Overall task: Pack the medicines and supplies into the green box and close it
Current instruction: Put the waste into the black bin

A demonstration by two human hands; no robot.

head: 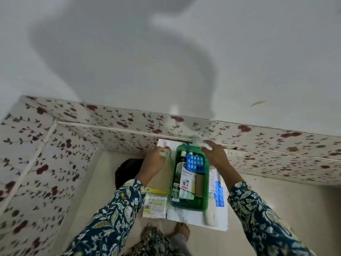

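Note:
The green box [188,205] stands open on a white board [186,218] on the floor. Inside it lie a blue blister pack [195,162], a white carton [187,179], a bottle [182,156] and a brown roll [200,183]. My left hand [156,161] is at the box's far left corner, its fingers closed on a small pale blurred item [166,153]. Over the far right corner, my right hand [215,154] has its fingers spread, the tips next to a pale blur [197,142]; whether it holds that is unclear.
Left of the box lie a cotton swab pack [154,202] and a yellow-edged packet [156,190]. To its right are a blue blister strip [219,195] and a white roll [211,214]. A black object [127,169] sits further left. Floral wall panels [73,137] enclose the corner.

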